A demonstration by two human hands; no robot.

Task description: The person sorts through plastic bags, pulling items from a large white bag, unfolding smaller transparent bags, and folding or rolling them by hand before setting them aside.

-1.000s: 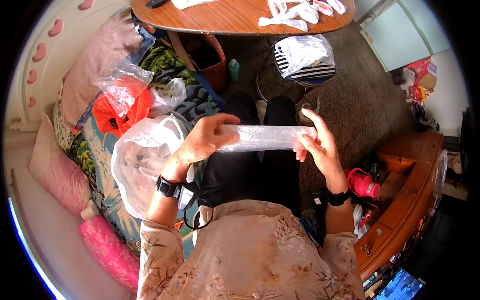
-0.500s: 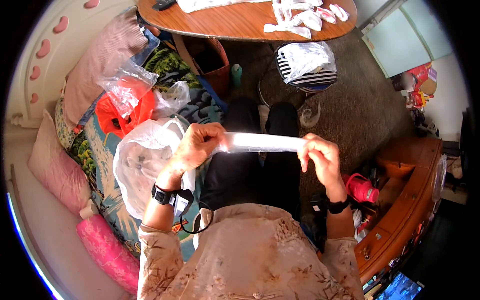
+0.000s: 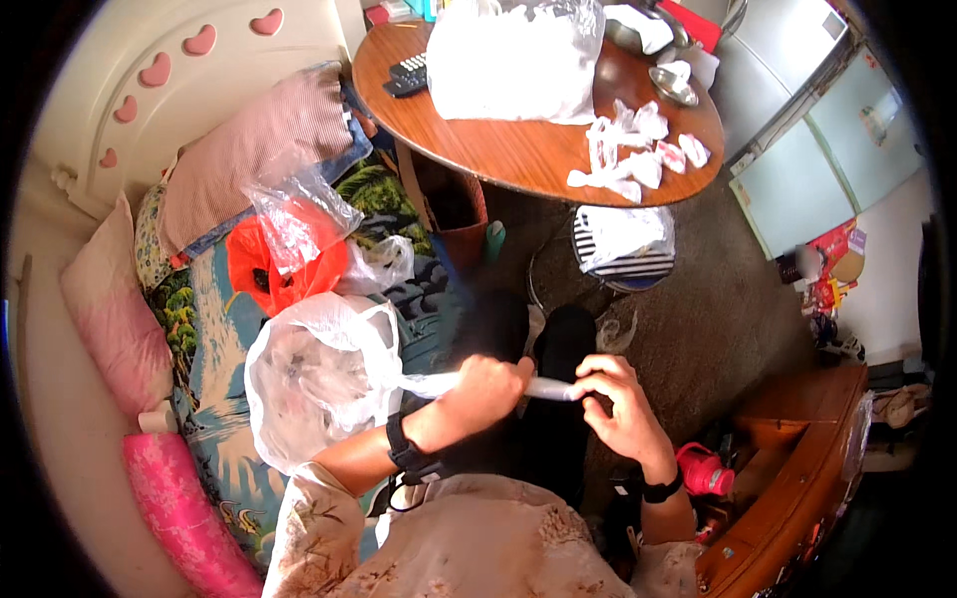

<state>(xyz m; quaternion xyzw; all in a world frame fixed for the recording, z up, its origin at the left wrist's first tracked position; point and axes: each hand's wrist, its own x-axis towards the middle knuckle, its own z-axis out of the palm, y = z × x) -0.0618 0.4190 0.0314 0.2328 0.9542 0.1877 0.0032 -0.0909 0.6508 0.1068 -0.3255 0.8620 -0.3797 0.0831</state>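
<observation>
A white plastic bag (image 3: 554, 389), gathered into a narrow strip, stretches across above my lap. My left hand (image 3: 483, 391) is closed round its middle, and a loose white end sticks out to the left of the fist. The right end is pinched between the thumb and fingers of my right hand (image 3: 620, 404). Left of my left hand, a large white plastic bag (image 3: 284, 334) lies open on the bed with crumpled clear plastic inside. Behind it are a red plastic bag (image 3: 324, 269) and a crumpled clear bag (image 3: 309, 199).
An oval wooden table (image 3: 478, 149) ahead bears a full white bag (image 3: 513, 65), a remote control (image 3: 407, 75) and several knotted plastic bags (image 3: 638, 145). Below it stands a striped stool (image 3: 638, 271) with plastic on top. At right are a wooden cabinet (image 3: 797, 498) and a pink bottle (image 3: 706, 470).
My left hand has slid from the strip's left end to its middle and turned over, shortening the span between my hands. The view has tilted up, showing more of the table.
</observation>
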